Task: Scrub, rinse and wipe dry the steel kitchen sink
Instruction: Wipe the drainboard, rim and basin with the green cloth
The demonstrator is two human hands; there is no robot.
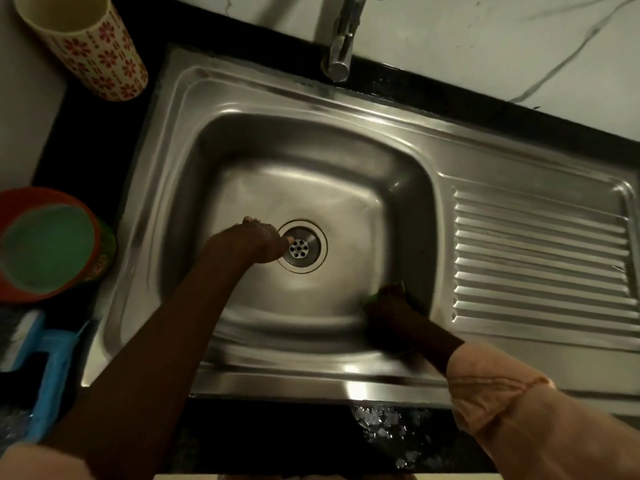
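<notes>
Evidently mid-scrub: the right hand [389,308] grips a green scrubber [372,300] at the near right corner of the sink [311,133], the left hand [258,242], apparently curled, rests beside the drain [302,246]; unscrubbed walls, then rinsing, plausibly follow.

A home kitchen: steel sink [346,98], tap [341,46], dark counter [86,140].

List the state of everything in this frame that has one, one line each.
Tap: off, no water running.
Sink: basin holds no dishes or standing water.
Drain: unplugged, strainer holes showing.
Left hand: on the basin floor beside the drain; grip unclear.
Right hand: pressing a green scrubber into the basin's right front corner.
Patterned cup: upright, looks empty.
Orange tub: open, green contents.
</notes>
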